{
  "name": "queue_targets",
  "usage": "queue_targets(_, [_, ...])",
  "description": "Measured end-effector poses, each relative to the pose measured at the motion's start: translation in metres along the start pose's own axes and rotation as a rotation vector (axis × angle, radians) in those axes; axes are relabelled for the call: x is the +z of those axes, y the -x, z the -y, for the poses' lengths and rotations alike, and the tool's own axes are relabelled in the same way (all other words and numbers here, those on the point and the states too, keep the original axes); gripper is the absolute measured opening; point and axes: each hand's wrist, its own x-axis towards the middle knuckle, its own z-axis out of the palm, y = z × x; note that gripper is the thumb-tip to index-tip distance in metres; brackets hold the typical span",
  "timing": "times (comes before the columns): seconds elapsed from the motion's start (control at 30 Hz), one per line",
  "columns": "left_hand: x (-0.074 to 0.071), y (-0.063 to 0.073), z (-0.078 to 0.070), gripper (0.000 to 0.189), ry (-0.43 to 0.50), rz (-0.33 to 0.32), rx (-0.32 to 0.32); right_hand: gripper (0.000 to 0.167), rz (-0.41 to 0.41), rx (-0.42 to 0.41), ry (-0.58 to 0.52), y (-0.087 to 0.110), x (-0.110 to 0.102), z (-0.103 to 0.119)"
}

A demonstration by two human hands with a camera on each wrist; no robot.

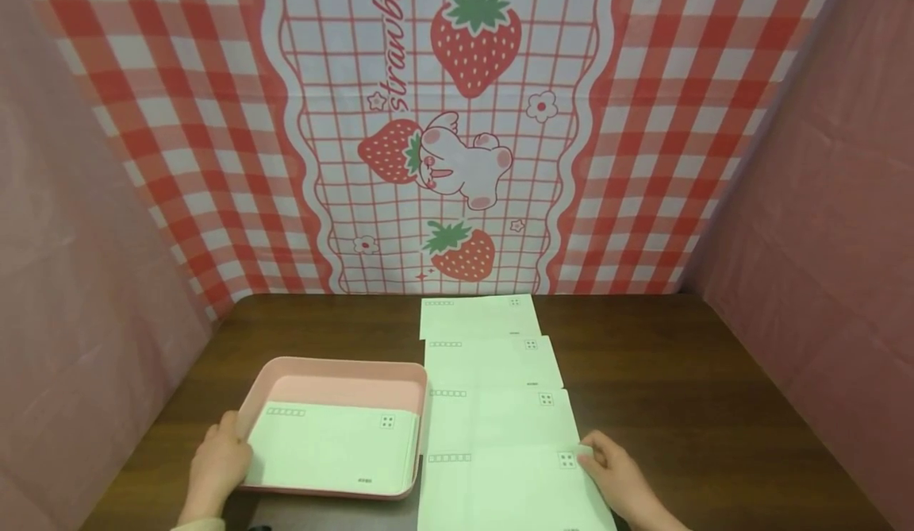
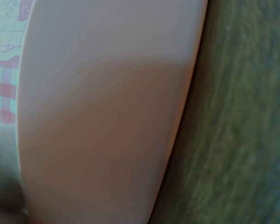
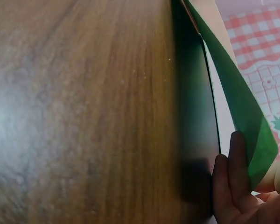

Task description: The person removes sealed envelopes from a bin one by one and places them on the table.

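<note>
My left hand (image 1: 220,461) grips the left rim of a pink tray (image 1: 343,368), whose outer wall fills much of the left wrist view. Inside the tray lies a small stack of pale green envelopes (image 1: 328,452), each top corner printed with boxes. To its right, several matching envelopes (image 1: 493,364) overlap in a column running away from me. At the right edge of the nearest envelope (image 1: 500,499), my right hand (image 1: 617,475) pinches the paper between thumb and fingers. The right wrist view shows that green edge (image 3: 247,121) lifted off the table, with fingers (image 3: 238,163) beneath it.
Dark wooden table (image 1: 685,404) surrounds the tray and column. A grey flat surface (image 1: 321,513) shows below the tray, with a small black object (image 1: 260,528) at the frame's bottom. A strawberry-print cloth (image 1: 464,158) hangs behind; pink curtains (image 1: 821,221) flank both sides.
</note>
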Motion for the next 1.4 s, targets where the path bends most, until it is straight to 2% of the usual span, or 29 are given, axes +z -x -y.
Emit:
queue_targets(0.3, [0.0,0.0,0.0,0.045,0.001,-0.002,0.015,0.014,-0.003,-0.01,0.255,0.001,0.003,0.005])
queue_targets(0.47, [0.0,0.001,0.0,0.046,0.001,0.002,0.005,0.017,0.0,-0.024,0.339,0.003,0.006,0.008])
queue_targets(0.7, [0.0,0.002,0.0,0.045,-0.003,0.011,0.004,0.024,-0.034,-0.088,0.435,0.003,0.01,0.008])
queue_targets(0.93, [-0.002,0.001,-0.002,0.047,-0.002,0.006,0.006,0.027,-0.083,-0.153,0.466,0.001,0.011,0.012])
queue_targets(1.1, [-0.003,0.0,-0.003,0.047,-0.001,0.001,0.011,0.022,-0.076,-0.205,0.443,-0.003,0.011,0.022])
queue_targets(1.27, [-0.002,0.001,-0.004,0.046,0.007,-0.003,0.017,0.019,-0.041,-0.242,0.332,-0.011,0.014,0.049])
queue_targets(1.4, [-0.001,0.003,-0.002,0.046,0.002,-0.006,0.012,0.013,0.041,-0.362,0.246,-0.015,0.029,0.081])
